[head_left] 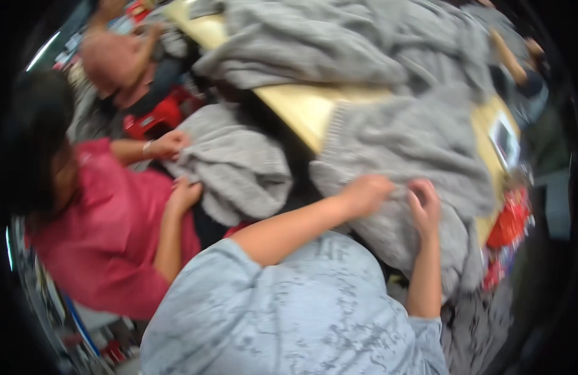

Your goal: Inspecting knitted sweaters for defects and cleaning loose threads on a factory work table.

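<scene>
A grey, soft knitted-looking fabric piece (414,140) hangs over the pale table's near edge and down in front of me. Above its near part is my left hand (368,195), closed with its fingers bunched; motion blur hides what is in them. A short gap to the right, my right hand (425,199) is raised with bent fingers, thumb and fingertips drawn toward each other. Anything thin between those fingertips is too blurred to make out. Both hands are at the fabric's near folds.
Close on my left, a co-worker in a red shirt (114,231) handles another grey fabric piece (242,165). More grey fabric (308,47) is heaped across the yellowish table (295,109). A white-edged flat object (504,140) and red plastic bags (511,219) are at right. Other people sit farther off.
</scene>
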Demonstrator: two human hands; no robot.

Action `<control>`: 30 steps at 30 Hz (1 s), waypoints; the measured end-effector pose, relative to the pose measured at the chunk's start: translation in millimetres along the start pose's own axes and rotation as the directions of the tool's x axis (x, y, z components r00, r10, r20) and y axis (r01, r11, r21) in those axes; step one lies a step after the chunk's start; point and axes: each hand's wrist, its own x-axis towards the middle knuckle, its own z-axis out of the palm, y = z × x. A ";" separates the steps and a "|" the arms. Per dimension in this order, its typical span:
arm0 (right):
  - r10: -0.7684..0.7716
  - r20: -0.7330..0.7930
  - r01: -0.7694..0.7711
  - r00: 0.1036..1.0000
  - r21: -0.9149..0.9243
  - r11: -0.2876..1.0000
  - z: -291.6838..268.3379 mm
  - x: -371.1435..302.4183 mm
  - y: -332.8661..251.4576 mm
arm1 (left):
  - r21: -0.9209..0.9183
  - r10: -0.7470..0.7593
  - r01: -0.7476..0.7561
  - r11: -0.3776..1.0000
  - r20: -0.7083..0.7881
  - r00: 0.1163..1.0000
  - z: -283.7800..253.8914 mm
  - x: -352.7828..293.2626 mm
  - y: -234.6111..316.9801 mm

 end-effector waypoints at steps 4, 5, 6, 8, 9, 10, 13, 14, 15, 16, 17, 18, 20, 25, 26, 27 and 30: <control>-0.026 -0.097 0.019 0.995 -0.072 0.997 1.5 22.1 -16.6 | 0.177 0.115 -0.101 0.979 -0.069 0.991 -10.2 -7.9 9.2; -0.007 -0.037 0.003 0.999 -0.114 0.993 4.4 27.0 -19.6 | 0.176 0.119 -0.104 0.979 -0.076 0.990 -12.4 -8.2 9.4; 0.012 0.027 -0.008 1.000 -0.152 0.988 7.8 31.6 -22.4 | 0.180 0.119 -0.102 0.978 -0.086 0.989 -14.5 -7.9 10.5; 0.024 0.126 0.004 0.992 -0.215 0.977 16.4 35.6 -25.8 | 0.187 0.131 -0.115 0.976 -0.075 0.988 -16.5 -6.5 11.0; 0.019 0.163 0.021 0.986 -0.240 0.970 21.1 36.6 -26.2 | 0.189 0.151 -0.132 0.973 -0.090 0.984 -16.5 -6.8 11.2; 0.052 0.209 0.006 0.977 -0.265 0.964 25.5 36.6 -26.2 | 0.189 0.166 -0.144 0.971 -0.106 0.980 -16.4 -7.3 10.9; 0.016 0.194 0.041 0.981 -0.286 0.957 33.4 36.4 -23.4 | 0.203 0.154 -0.128 0.971 -0.120 0.981 -14.4 -9.9 10.4; 0.050 0.192 0.010 0.980 -0.297 0.955 34.7 36.9 -22.1 | 0.207 0.138 -0.114 0.972 -0.109 0.984 -13.7 -10.1 9.7; 0.042 0.207 0.022 0.977 -0.295 0.955 35.7 37.2 -21.1 | 0.209 0.127 -0.104 0.972 -0.101 0.987 -13.2 -10.5 9.4; 0.055 0.218 0.010 0.974 -0.288 0.958 35.8 37.9 -20.2 | 0.214 0.111 -0.088 0.973 -0.099 0.989 -12.7 -10.7 9.2; 0.066 0.227 -0.001 0.972 -0.275 0.961 36.1 39.0 -19.7 | 0.210 0.110 -0.088 0.974 -0.094 0.989 -12.3 -10.9 9.1; 0.093 0.245 -0.019 0.965 -0.288 0.957 35.9 40.3 -19.3 | 0.210 0.102 -0.080 0.974 -0.096 0.990 -11.8 -10.8 9.2; 0.147 0.281 -0.058 0.948 -0.301 0.952 33.8 43.7 -18.8 | 0.209 0.088 -0.062 0.976 -0.117 0.989 -11.4 -10.2 9.1; 0.361 0.284 -0.367 0.888 -0.034 0.930 25.5 47.2 -16.3 | 0.158 0.058 -0.025 0.987 -0.211 0.976 -10.1 -4.6 6.2; 0.375 0.286 -0.407 0.882 0.063 0.911 25.0 46.4 -15.9 | 0.146 0.039 -0.006 0.989 -0.226 0.973 -10.8 -3.2 5.4; 0.404 0.292 -0.459 0.867 0.150 0.876 24.9 45.0 -15.3 | 0.147 0.041 -0.003 0.989 -0.258 0.965 -10.7 -2.3 5.5; 0.416 0.302 -0.494 0.858 0.259 0.830 28.6 41.9 -13.2 | 0.064 -0.044 0.064 0.996 -0.270 0.962 -11.7 -0.7 6.2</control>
